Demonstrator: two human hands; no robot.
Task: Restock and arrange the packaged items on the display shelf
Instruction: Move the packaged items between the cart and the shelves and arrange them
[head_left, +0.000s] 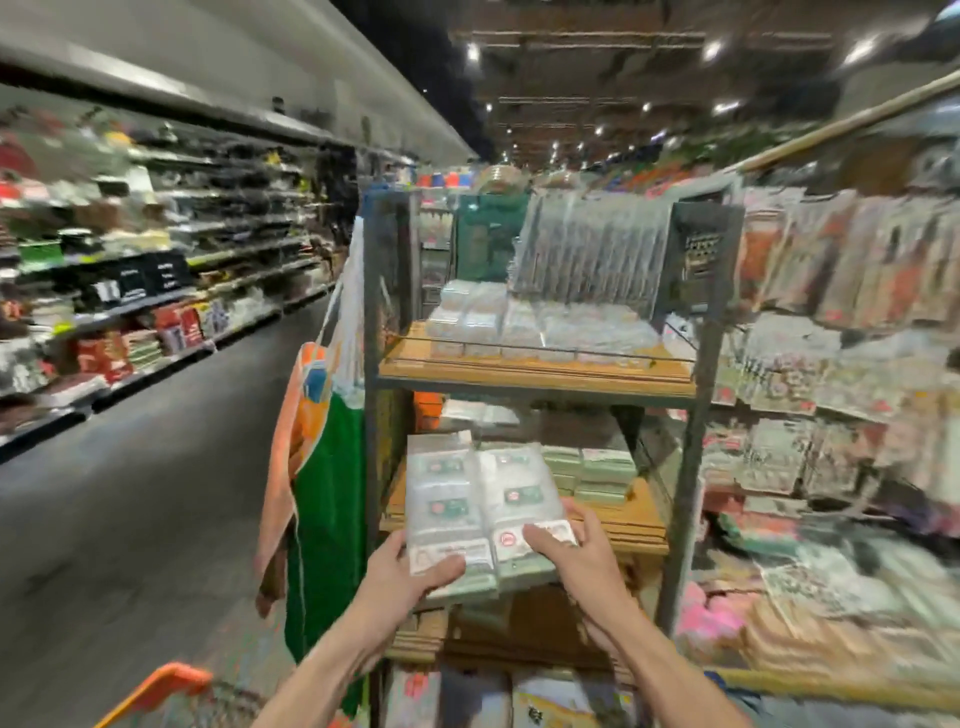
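Both bare forearms are reaching forward and upward from the bottom of the view, angling slightly toward each other. The bare left grip (408, 571) is holding the near left corner of a stack of clear plastic packets with green labels (467, 493), its thumb lying across the top and its fingers tucked beneath. The bare right grip (582, 553) is clasping the near right edge, thumb pressing on top and fingers curling around the side.

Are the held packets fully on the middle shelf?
No, partly: left hand and right hand grip the packets, whose near ends overhang the middle shelf. Whether far ends rest on it: cannot tell.
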